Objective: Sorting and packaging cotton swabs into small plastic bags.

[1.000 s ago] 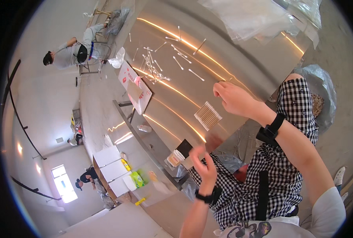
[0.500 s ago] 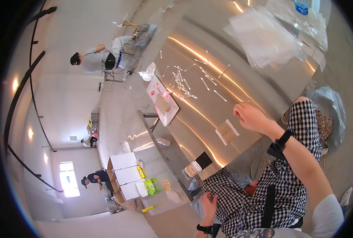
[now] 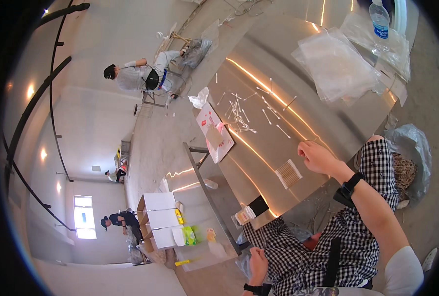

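My right hand rests on the metal tabletop with its fingers curled in; whatever it may hold is hidden. Just left of it lies a neat row of cotton swabs, side by side. Several loose cotton swabs are scattered farther off on the metal table. My left hand is low beside my left thigh, off the table, its fingers closed; I cannot see anything in it. At the table's near left corner is a small pack of swabs next to a black square.
A pink and white card lies at the table's left edge, with crumpled white tissue beyond. Clear plastic bags and a water bottle occupy the far right. A second table holds white boxes. Other people work in the background.
The whole view has shifted, so the scene sits farther right and lower. My left hand's fingers have curled closed. My right hand stays beside the row of swabs.
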Tool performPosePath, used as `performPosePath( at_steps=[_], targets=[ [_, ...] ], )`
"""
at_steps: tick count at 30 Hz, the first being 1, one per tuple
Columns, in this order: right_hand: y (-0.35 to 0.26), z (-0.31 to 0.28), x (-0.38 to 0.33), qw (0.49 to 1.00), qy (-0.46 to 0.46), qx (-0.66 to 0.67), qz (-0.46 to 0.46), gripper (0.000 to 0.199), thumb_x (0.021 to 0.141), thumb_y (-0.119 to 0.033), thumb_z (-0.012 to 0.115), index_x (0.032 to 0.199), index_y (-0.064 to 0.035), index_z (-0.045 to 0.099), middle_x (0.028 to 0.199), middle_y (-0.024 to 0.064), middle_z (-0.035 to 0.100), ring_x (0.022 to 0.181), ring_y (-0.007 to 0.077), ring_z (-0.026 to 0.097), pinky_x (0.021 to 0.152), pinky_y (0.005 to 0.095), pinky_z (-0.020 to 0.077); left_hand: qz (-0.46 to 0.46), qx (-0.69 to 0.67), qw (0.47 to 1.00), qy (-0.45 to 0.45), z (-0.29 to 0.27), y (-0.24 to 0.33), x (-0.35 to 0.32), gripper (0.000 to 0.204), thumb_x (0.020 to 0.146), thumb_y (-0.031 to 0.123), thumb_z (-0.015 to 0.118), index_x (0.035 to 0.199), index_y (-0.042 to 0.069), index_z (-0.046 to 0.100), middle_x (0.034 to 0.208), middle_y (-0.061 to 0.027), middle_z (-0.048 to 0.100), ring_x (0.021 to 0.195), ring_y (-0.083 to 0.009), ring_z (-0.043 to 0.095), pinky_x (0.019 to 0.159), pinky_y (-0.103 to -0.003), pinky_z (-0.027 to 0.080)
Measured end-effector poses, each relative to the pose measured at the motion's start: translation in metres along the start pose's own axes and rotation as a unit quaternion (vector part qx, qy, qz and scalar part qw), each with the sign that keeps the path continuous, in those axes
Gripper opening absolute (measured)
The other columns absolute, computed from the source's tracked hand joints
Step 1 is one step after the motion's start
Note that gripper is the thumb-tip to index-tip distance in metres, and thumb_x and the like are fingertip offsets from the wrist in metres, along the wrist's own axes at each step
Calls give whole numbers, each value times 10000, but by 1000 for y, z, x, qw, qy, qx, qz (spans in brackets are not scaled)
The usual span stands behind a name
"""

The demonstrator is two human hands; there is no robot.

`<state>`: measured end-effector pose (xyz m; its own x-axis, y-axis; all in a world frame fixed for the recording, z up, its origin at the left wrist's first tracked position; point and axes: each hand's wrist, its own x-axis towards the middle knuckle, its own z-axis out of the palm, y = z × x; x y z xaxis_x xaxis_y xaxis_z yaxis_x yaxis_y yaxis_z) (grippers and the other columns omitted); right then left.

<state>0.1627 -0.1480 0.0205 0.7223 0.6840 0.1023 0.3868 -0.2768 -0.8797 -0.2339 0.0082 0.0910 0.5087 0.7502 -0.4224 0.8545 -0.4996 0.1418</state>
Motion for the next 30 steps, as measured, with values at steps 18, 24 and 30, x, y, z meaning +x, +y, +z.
performPosePath(
  at_steps=[18,24,30],
  targets=[
    [-2,-5,4,1000,-13,-12,-2,160,813,-2,540,965,-52,534,978,118,610,997,323,588,844,419,488,321,-3,939,-122,-6,53,-37,347,873,306,709,933,-21,610,889,-204,624,902,-376,632,796,-430,507],
    [-3,-3,4,1000,-15,-7,4,130,818,-11,546,942,-51,536,962,117,610,985,320,590,833,418,491,122,43,962,-241,-3,61,-7,327,904,264,644,1030,-35,608,1002,-215,650,999,-349,613,895,-386,482],
    [6,-6,0,1000,-8,-12,6,120,826,-17,552,940,-53,537,954,118,606,980,322,588,830,419,492,-242,-241,856,-387,2,19,-14,364,1021,295,497,1230,32,634,1282,-71,625,1198,-222,540,1060,-286,357]
  ],
)
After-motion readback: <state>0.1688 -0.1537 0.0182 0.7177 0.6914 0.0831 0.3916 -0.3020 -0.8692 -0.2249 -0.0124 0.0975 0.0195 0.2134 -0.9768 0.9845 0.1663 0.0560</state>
